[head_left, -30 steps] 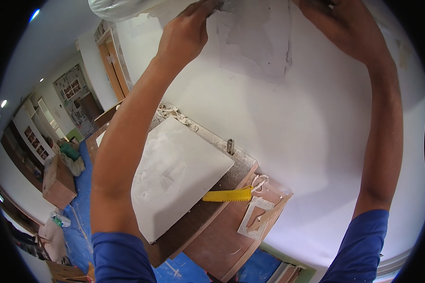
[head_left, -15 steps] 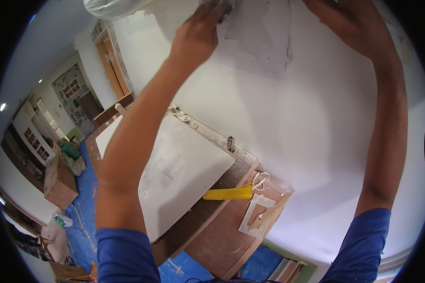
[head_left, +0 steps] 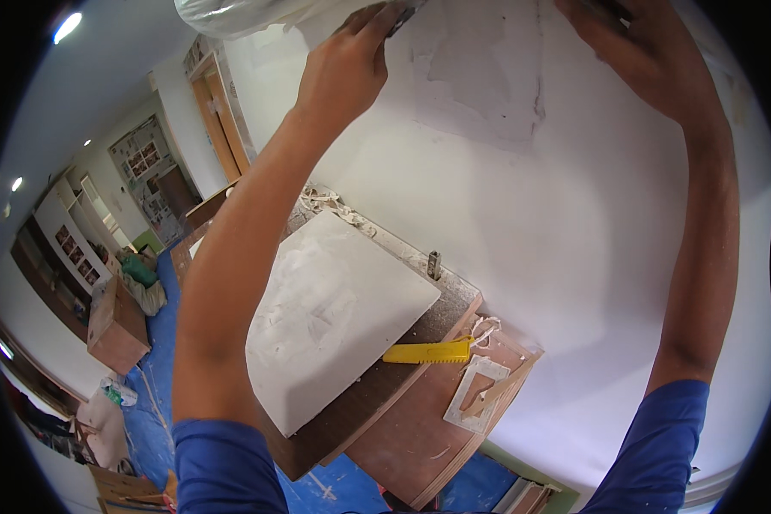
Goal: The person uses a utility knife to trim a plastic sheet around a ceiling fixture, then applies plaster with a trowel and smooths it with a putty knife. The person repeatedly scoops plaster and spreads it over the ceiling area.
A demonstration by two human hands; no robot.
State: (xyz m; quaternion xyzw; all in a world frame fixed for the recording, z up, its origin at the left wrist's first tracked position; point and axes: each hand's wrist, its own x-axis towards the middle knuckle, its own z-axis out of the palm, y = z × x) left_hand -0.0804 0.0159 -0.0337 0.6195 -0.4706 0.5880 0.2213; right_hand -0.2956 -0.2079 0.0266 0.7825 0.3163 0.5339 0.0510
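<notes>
My left hand is raised to the upper edge of the view, its fingers closed on a dark, thin-edged tool that is partly cut off. It is beside a grey patch of damp-looking plaster on the white wall. To the right of the patch, my right hand is held up with bent fingers. Something dark shows between its thumb and fingers, but the frame's edge hides most of it. Below my hands, a white board smeared with plaster lies on a brown wooden surface.
A yellow tool with a serrated edge lies by the board. Right of it rests a flat trowel with a wooden handle. Plaster scraps line the wall side. Plastic sheeting hangs top left; blue sheeting covers the floor.
My left hand has moved left with its tool, away from the grey patch. My right hand stays nearly where it was. The whole view has swung slightly, shifting the scene right.
</notes>
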